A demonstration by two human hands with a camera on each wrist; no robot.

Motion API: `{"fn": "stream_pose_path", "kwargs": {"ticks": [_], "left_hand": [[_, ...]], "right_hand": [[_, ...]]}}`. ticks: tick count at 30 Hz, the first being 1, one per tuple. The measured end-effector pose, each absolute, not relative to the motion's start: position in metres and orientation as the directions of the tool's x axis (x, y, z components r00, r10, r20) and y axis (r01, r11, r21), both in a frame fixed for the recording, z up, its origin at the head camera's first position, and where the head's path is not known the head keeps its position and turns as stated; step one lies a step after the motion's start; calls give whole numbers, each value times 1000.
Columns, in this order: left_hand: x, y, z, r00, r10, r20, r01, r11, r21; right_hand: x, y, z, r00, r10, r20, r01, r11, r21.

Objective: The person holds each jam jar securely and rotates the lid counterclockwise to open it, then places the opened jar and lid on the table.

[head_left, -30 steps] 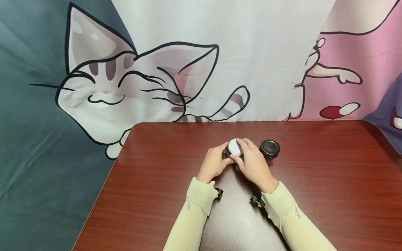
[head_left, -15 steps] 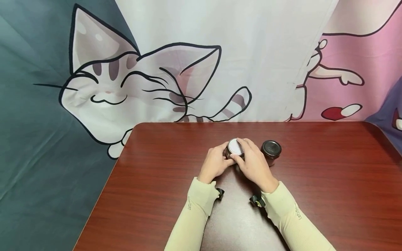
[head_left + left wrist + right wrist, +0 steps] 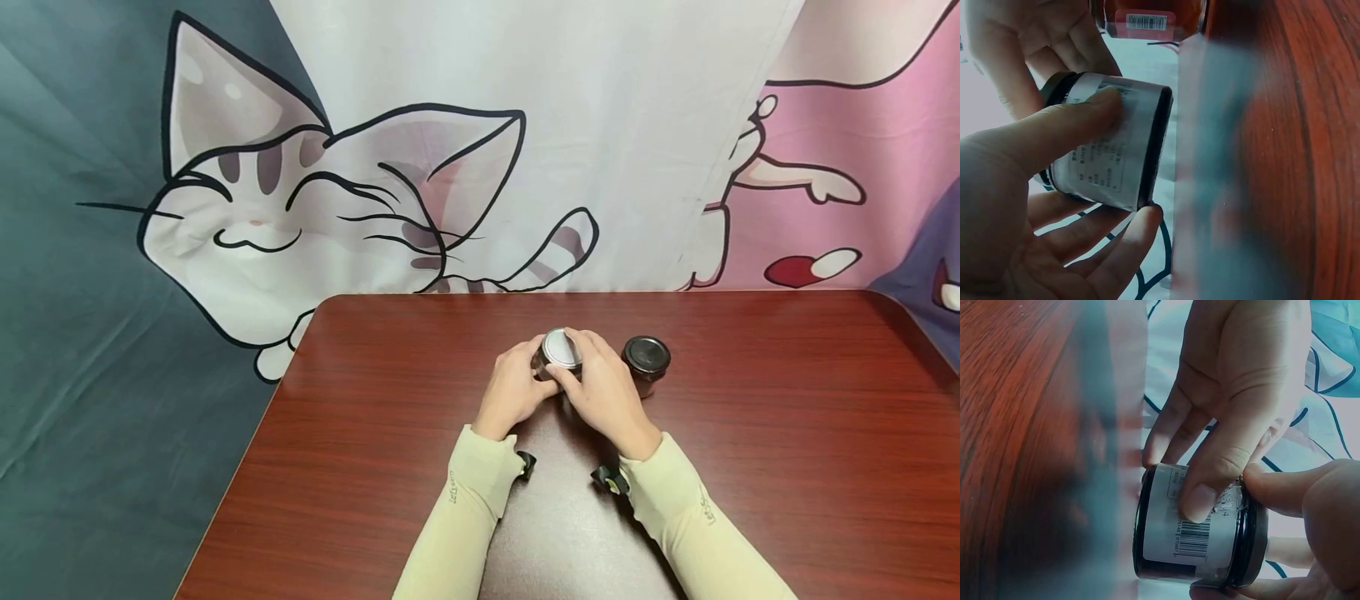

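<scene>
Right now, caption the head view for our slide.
Both hands hold one jar; a dark-lidded jar stands on the table.

We identify a glossy, red-brown, wood-grained table [image 3: 345, 467] with rounded far corners. Directly on it, toward the far edge, we locate an upright dark jar [image 3: 646, 368] with a black lid.

Smooth, polished-looking wood grain on the table [image 3: 337, 475]; matt, soft cloth in the sleeves [image 3: 467, 517] and the lightly creased backdrop [image 3: 652, 142]. Printed, paper-like label [image 3: 1163, 531] on the held jar [image 3: 1132, 147], over shiny glass or plastic, unclear which, beneath a bright, reflective lid top [image 3: 557, 347]. Dark, smooth, faintly glossy lid on the second jar [image 3: 646, 356].
</scene>
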State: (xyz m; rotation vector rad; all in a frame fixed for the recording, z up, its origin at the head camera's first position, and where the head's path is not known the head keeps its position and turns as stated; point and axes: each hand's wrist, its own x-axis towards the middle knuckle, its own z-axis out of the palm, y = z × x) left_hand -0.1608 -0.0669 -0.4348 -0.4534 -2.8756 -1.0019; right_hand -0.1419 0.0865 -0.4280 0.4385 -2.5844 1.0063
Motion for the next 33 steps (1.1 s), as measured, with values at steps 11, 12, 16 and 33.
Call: {"fn": "stream_pose_path", "kwargs": {"ticks": [11,12,16,33], "left_hand": [[-162,-64,-438,-955,190,227,291,738,609],[-162,-64,-438,-955,181,236,290,740,607],[-162,-63,-439,-955,153,253,279,754,595],[-161,-61,-441,-939,112,324,293,752,591]], "right_hand": [[-143,83,-424,-908,-110,405,-362,694,-622],[-144,82,-423,-908,-105,406,-360,692,-625],[-144,79,-423,-911,-88,404,-348,691,-634],[-141,73,-425,-921,-42,387,-303,703,-644]]}}
